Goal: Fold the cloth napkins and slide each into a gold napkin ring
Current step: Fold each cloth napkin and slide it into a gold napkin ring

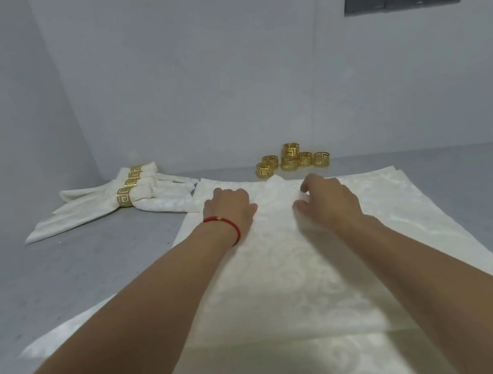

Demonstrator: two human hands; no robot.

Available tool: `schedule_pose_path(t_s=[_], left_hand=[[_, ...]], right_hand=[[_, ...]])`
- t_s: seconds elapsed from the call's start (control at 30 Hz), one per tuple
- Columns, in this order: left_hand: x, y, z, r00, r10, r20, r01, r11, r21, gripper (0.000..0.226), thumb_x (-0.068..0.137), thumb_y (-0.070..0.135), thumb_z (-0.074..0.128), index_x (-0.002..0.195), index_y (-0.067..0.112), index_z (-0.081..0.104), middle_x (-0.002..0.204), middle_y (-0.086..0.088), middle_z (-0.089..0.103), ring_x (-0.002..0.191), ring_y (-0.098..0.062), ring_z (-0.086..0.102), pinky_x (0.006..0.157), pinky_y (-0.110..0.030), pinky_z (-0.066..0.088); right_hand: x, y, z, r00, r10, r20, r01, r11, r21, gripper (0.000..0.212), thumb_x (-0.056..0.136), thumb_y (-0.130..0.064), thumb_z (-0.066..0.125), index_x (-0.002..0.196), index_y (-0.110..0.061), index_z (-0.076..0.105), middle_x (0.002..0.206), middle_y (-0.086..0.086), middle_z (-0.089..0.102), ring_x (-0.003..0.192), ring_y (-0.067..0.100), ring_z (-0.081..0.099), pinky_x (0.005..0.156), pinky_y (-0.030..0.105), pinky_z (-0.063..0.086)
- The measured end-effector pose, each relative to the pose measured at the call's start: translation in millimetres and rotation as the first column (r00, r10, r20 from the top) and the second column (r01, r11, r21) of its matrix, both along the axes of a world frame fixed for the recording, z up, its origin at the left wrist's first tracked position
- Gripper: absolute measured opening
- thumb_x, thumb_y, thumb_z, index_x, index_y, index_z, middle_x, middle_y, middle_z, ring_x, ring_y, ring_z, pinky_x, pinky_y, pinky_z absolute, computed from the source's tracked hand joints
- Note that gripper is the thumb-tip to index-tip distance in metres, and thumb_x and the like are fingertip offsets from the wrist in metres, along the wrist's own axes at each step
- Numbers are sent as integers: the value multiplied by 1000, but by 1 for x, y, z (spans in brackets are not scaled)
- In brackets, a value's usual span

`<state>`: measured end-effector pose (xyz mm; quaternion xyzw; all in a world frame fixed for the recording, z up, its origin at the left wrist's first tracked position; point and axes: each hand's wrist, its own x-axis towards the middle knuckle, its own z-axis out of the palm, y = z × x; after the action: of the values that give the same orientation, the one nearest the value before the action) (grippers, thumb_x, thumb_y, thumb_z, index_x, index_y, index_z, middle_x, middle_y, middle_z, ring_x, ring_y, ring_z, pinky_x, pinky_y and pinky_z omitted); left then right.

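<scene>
Napkins lie in a flat pile on the grey worktop [59,283], and the top napkin [285,271] is white with a faint swirly pattern. Both hands are at its far end. The left hand [229,211] rests on the cloth with its fingers bent down, and the right hand [328,197] has its fingers curled at a small bunched bit of cloth between the two hands; it looks like a pinch, but I cannot tell for sure. The left wrist wears a red string bracelet [225,227]. Behind the hands, by the wall, sits a little bunch of gold rings [292,159], close together and one on top of another. Off to the left lie the finished napkins [117,202], each pushed through a gold ring. The cloth looks soft, thin and light, so it will bend and flop and may slide on the smooth worktop. I think it is best held at the edges or corners, with fingers pressing the fold flat. The rings look hard and shiny, so they may be slippery; hold one by its sides.
</scene>
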<state>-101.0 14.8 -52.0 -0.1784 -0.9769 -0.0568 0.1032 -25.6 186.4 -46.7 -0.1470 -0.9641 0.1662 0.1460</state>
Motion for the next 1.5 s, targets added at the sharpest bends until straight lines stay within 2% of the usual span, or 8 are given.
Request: schedule_pose_path(t_s=[0.13,0.27,0.5,0.6,0.83,1.13,1.37,1.5], left_hand=[[-21,11,-13,999,26,36,-23,996,-87,36,101,41,40,120,16,58,124,-10,53,124,-30,39,94,-43,36],[-28,10,-18,994,58,88,-57,998,-23,37,100,43,44,124,16,49,126,-10,54,123,-31,41,96,-45,36],[-15,14,-20,993,-112,-36,115,989,89,32,99,23,42,130,25,50,128,-4,51,120,-27,43,94,-44,40],[-13,14,-30,955,-297,-13,296,949,104,44,94,11,44,133,25,55,135,4,54,127,-22,45,100,-42,41],[-13,10,-52,956,-290,40,268,922,281,45,94,11,40,133,27,57,132,0,59,123,-22,53,108,-38,35],[-19,10,-57,958,-285,32,258,905,339,46,89,21,37,128,30,62,127,1,63,118,-21,57,106,-37,39],[-13,5,-50,955,-286,75,237,893,382,46,95,16,40,132,37,60,161,11,25,131,-21,47,111,-36,35],[-10,4,-45,954,-275,122,196,875,442,46,96,17,42,133,37,57,158,15,33,137,-18,41,114,-33,31]], right_hand=[[-6,-11,-10,984,170,-61,-151,961,232,36,101,-31,52,135,-22,53,132,4,58,123,28,52,97,45,43],[-2,-17,-33,944,272,185,-314,914,259,41,104,-47,36,135,-25,54,134,2,57,124,28,50,97,46,40],[-1,-18,-37,938,293,186,-336,899,281,40,104,-45,32,128,-22,55,127,2,58,119,29,52,93,44,41],[-3,-16,-33,933,297,204,-342,909,238,37,103,-39,34,128,-20,55,127,3,59,116,29,54,94,45,44],[-52,10,-26,992,73,-105,-77,996,-34,26,98,-21,53,118,-14,68,119,6,68,110,28,62,95,43,51],[-110,7,-35,996,62,-68,-69,992,-104,26,95,-27,63,118,-17,71,132,9,58,114,29,60,94,42,52],[-100,5,-35,972,98,-213,-131,980,-148,11,93,-10,65,86,-10,72,95,4,69,87,22,64,76,35,53],[-88,9,-39,952,160,-259,-206,965,-161,7,90,-9,70,84,-12,72,87,1,69,83,19,65,77,38,56]])
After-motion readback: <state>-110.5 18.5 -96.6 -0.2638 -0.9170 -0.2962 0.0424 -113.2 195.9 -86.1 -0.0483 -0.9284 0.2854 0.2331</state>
